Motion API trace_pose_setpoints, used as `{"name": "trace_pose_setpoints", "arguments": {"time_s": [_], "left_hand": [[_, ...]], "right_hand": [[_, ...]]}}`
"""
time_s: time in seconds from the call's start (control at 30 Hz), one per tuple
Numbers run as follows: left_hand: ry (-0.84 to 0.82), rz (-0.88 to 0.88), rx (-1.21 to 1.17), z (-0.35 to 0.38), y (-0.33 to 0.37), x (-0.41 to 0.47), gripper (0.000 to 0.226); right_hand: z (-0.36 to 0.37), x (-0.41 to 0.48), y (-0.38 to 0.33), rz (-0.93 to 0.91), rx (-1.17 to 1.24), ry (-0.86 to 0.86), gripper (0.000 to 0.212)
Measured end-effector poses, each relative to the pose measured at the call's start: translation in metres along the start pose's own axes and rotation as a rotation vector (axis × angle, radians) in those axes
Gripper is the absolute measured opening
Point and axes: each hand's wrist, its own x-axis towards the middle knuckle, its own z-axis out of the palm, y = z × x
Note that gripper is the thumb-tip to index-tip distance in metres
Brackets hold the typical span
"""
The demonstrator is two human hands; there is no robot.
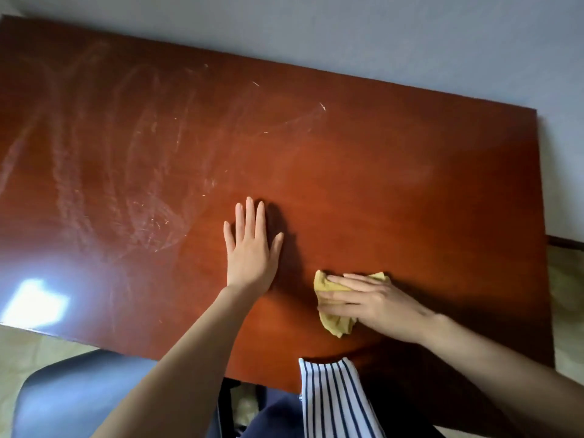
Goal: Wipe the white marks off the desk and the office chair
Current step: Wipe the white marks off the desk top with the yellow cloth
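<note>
A reddish-brown wooden desk fills the view. White smears and scratchy marks cover its left half; the right half looks clean. My left hand lies flat on the desk near the middle, fingers straight and spread. To its right, my right hand presses a crumpled yellow cloth onto the desk near the front edge, fingers stretched over it. Part of the dark office chair shows at the lower left, below the desk's front edge.
A pale wall runs behind the desk's far edge. Light floor tiles show past the right edge and at the lower left. A bright light reflection sits on the desk's front left. A striped garment hangs below me.
</note>
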Motion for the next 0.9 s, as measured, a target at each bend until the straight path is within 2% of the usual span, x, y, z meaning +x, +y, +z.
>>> {"name": "trace_pose_setpoints", "arguments": {"time_s": [0.1, 0.17, 0.27, 0.37, 0.53, 0.67, 0.73, 0.8, 0.9], "left_hand": [[0.043, 0.014, 0.06, 0.004, -0.002, 0.018, 0.063], [0.076, -0.001, 0.098, 0.006, -0.005, 0.022, 0.063], [0.117, 0.005, 0.071, 0.011, -0.007, 0.024, 0.063], [0.148, -0.016, 0.019, 0.011, -0.008, 0.025, 0.063], [0.171, -0.112, -0.016, 0.012, -0.008, 0.026, 0.065], [0.152, -0.12, -0.009, 0.011, -0.008, 0.028, 0.068], [0.139, -0.108, 0.001, 0.01, -0.007, 0.028, 0.067], [0.126, -0.112, -0.006, 0.01, -0.007, 0.029, 0.067], [0.122, -0.114, -0.006, 0.009, -0.007, 0.029, 0.066]], "right_hand": [[-0.014, -0.006, 0.035, 0.128, -0.003, -0.034, 0.074], [-0.024, 0.0, 0.057, 0.193, 0.002, -0.035, 0.078], [-0.04, 0.026, 0.096, 0.299, 0.014, 0.001, 0.071], [-0.055, 0.066, 0.132, 0.481, 0.09, 0.081, 0.061], [-0.066, 0.145, 0.168, 0.808, 0.166, 0.381, 0.051], [-0.07, 0.201, 0.191, 1.055, 0.147, 0.566, 0.045], [-0.075, 0.223, 0.202, 1.098, 0.139, 0.586, 0.044], [-0.075, 0.241, 0.207, 1.079, 0.11, 0.514, 0.045], [-0.067, 0.253, 0.195, 0.897, 0.011, 0.383, 0.047]]}}
